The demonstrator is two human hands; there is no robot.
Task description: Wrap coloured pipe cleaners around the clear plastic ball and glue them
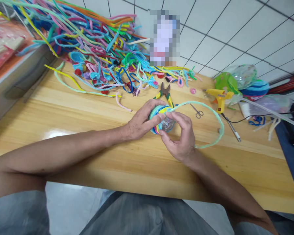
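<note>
Between my hands is a round, clear-looking piece wrapped in coloured pipe cleaners, with bands of blue, yellow, green and pink and a shiny, unwrapped part facing right. My left hand grips it from the left, thumb across its front. At its upper right, my right hand pinches a pale green pipe cleaner, thumb apart below. That pipe cleaner loops out to the right and curves back behind my right wrist. Pliers with yellow-green handles lie just beyond the wrapped piece.
A tangled heap of pipe cleaners covers the back left. To the right lie small scissors, a yellow glue gun with its cord, and a silver pen-like tool. Plastic bags sit at the far right. A box borders the left.
</note>
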